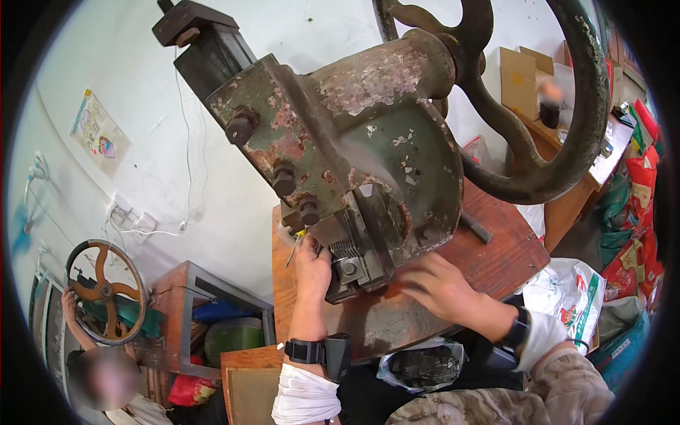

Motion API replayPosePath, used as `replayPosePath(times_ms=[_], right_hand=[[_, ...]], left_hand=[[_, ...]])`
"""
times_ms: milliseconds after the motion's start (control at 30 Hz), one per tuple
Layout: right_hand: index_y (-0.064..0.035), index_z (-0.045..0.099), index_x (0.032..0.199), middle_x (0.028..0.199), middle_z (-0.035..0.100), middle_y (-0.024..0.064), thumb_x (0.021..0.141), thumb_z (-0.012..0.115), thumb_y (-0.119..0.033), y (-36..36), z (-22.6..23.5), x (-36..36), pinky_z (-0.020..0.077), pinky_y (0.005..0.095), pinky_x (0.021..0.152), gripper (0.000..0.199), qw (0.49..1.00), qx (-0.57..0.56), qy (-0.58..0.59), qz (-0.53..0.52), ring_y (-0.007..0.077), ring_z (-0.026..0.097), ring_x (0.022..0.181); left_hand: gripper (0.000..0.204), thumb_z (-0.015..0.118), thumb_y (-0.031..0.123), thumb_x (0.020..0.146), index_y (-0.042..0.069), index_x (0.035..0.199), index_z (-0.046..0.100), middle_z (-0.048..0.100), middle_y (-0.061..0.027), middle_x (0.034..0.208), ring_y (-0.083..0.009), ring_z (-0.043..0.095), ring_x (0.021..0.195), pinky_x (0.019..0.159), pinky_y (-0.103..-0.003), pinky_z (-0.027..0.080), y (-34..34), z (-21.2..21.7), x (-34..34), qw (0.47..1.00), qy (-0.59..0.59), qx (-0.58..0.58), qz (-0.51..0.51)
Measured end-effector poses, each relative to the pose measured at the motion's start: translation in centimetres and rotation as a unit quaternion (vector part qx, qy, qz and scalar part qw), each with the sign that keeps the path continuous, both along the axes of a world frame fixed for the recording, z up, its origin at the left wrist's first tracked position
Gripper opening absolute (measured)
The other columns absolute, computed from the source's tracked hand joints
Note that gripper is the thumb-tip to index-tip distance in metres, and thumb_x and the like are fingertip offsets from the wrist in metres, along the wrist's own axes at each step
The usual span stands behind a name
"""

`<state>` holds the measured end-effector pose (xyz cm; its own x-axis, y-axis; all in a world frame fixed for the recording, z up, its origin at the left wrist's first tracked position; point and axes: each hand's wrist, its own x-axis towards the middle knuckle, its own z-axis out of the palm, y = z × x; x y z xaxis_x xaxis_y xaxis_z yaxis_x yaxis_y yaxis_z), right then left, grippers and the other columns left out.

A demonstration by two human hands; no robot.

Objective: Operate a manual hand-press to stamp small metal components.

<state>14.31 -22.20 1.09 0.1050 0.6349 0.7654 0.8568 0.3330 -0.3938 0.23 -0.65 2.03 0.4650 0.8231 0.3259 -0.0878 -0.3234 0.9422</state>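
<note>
A heavy hand press (340, 142) with chipped green paint stands tilted in view on a reddish wooden tabletop (496, 219). My left hand (312, 265) is at the left side of the press's lower die block (348, 265). Its fingers are bent together round something, partly hidden; a thin metal piece with a bit of yellow (295, 244) sticks out beside them. Just right of the block is my right hand (443, 287), low over the tabletop, its fingertips smeared by motion. Below lies a clear plastic bag (422, 365) of dark small pieces, near my lap.
The press's large curved handwheel (524, 166) overhangs at upper right. A metal bar (476, 228) juts from its base. White printed sacks (567, 294) lie at right. At left, another person grips a second wheel (106, 290) beside a metal-framed cabinet (180, 312).
</note>
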Motion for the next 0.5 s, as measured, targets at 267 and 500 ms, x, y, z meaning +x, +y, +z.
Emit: replayPosePath(times_ms=[267, 500], right_hand=[[0.0013, 0.056, 0.088, 0.091, 0.055, 0.0177, 0.061, 0.079, -0.027, 10.2, 1.9, -0.7, 0.0451, 0.0413, 0.072, 0.046, 0.992, -0.053, 0.107, -0.049, 0.0367, 0.054, 0.085], [0.0036, 0.054, 0.096, 0.094, 0.057, 0.0195, 0.057, 0.081, -0.027, 10.7, 2.9, -1.5, 0.0462, 0.0402, 0.078, 0.057, 0.984, -0.095, 0.116, -0.091, 0.0380, 0.056, 0.091]], left_hand=[[0.039, 0.054, 0.000, 0.072, 0.003, 0.110, 0.057, 0.052, -0.0205, 0.118, -0.0380, 0.039, 0.117, 0.100, -0.043, 0.032, -0.1, -0.6, -0.3, 0.969, 0.178, 0.167, 0.048], [0.038, 0.054, 0.002, 0.075, 0.007, 0.113, 0.058, 0.050, -0.0230, 0.118, -0.0378, 0.040, 0.116, 0.099, -0.042, 0.032, 0.7, -1.3, -0.5, 0.987, 0.141, 0.069, 0.023]])
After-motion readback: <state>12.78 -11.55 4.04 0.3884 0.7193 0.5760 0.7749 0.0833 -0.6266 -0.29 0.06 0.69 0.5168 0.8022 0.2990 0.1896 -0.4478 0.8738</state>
